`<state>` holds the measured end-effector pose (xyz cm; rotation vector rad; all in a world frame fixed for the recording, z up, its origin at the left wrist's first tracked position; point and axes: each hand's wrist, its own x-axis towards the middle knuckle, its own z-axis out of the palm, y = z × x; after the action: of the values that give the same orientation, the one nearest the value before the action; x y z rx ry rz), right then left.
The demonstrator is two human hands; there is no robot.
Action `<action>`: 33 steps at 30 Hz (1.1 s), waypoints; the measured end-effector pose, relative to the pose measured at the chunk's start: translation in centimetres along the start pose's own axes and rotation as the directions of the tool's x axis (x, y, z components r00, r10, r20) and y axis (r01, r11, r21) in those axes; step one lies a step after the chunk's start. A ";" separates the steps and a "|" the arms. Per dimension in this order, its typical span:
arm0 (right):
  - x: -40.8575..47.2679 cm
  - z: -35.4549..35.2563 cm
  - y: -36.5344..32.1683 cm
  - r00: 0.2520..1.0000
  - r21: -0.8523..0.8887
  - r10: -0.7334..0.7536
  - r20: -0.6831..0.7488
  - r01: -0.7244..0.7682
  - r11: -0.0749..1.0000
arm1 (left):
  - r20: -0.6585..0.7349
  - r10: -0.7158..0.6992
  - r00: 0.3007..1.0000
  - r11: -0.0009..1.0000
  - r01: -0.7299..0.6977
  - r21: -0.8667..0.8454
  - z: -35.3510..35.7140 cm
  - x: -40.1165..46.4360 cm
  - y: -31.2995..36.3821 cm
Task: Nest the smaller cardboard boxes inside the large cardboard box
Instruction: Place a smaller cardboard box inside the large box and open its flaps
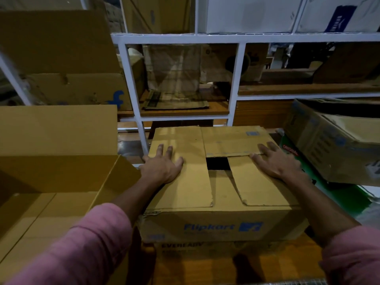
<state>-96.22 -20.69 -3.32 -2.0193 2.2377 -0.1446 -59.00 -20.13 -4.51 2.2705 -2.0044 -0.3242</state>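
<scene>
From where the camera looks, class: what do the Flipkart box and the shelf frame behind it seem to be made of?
Flipkart box: brown corrugated cardboard, matte, by its folded flaps, creases and frayed edges. Shelf frame: probably white-painted metal, by its thin straight bars; plastic or wood cannot be ruled out.

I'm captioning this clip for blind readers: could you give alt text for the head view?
Both hands, left and right, press flat on the folded top flaps of a Flipkart cardboard box. A large open cardboard box stands to its left, and white shelving holding more cartons is behind.
</scene>
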 end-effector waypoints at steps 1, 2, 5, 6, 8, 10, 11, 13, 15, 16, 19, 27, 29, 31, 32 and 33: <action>-0.2 0.0 -0.1 1.000 0.004 -0.004 -0.009 0.004 1.000 | 0.000 0.001 1.000 1.000 -0.001 -0.005 -0.1 -0.1 0.1; -0.4 -0.1 -0.3 1.000 0.011 -0.006 -0.013 0.007 1.000 | 0.001 0.009 1.000 1.000 -0.009 -0.009 -0.3 -0.4 0.2; -1.1 -0.3 -1.2 1.000 0.016 -0.014 -0.023 0.014 1.000 | -0.001 0.034 0.999 0.999 -0.034 -0.034 -1.0 -1.5 0.3; -1.3 -0.3 -1.5 0.999 0.016 -0.023 -0.034 0.024 1.000 | -0.008 0.044 0.999 0.998 -0.045 -0.045 -1.1 -1.9 0.1; -1.6 -0.6 -2.1 0.997 0.034 -0.043 -0.058 0.045 0.998 | -0.037 0.048 0.998 0.997 -0.050 -0.055 -1.5 -2.2 -0.4; -1.9 -1.4 -3.1 0.994 0.054 -0.070 -0.084 0.075 0.996 | -0.070 0.028 0.997 0.998 -0.032 -0.052 -2.4 -2.1 -1.1; -1.9 -2.0 -3.7 0.991 0.055 -0.087 -0.102 0.092 0.994 | -0.088 0.024 0.996 0.999 -0.028 -0.042 -3.0 -1.9 -1.5; -1.9 -3.4 -4.9 0.984 0.042 -0.108 -0.142 0.115 0.993 | -0.135 0.024 0.991 0.999 -0.028 -0.027 -4.8 -1.8 -2.3; -2.0 -5.2 -6.3 0.980 0.038 -0.117 -0.162 0.125 0.991 | -0.188 0.016 0.982 1.000 -0.019 -0.015 -7.2 -2.1 -3.2; -2.1 -6.1 -7.1 0.978 0.042 -0.113 -0.173 0.122 0.992 | -0.210 0.009 0.978 1.000 -0.012 -0.012 -8.4 -2.4 -3.6; -2.5 -8.2 -10.0 0.968 0.041 -0.111 -0.225 0.123 0.991 | -0.267 -0.006 0.964 1.000 0.006 0.000 -11.7 -3.3 -5.2; -4.4 -9.8 -17.7 0.946 0.088 -0.188 -0.264 0.217 0.972 | -0.341 -0.025 0.940 0.999 0.037 0.028 -17.7 -6.0 -12.6; -5.9 -9.8 -20.5 0.937 0.094 -0.202 -0.284 0.237 0.967 | -0.344 -0.034 0.938 0.999 0.042 0.016 -18.7 -6.8 -15.3; -7.4 -9.7 -23.7 0.928 0.098 -0.222 -0.301 0.261 0.960 | -0.356 -0.040 0.934 0.999 0.046 0.008 -19.5 -7.4 -18.6; -8.1 -9.5 -25.6 0.925 0.102 -0.231 -0.302 0.272 0.957 | -0.362 -0.046 0.931 0.999 0.051 0.006 -19.9 -7.7 -20.6; -8.8 -9.2 -27.7 0.922 0.107 -0.239 -0.306 0.282 0.953 | -0.368 -0.051 0.928 0.998 0.057 0.006 -20.3 -8.0 -22.7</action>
<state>-69.59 -14.87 10.27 -2.3306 2.0161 -0.6553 -33.46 -10.67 11.26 2.1966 -1.7616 0.1118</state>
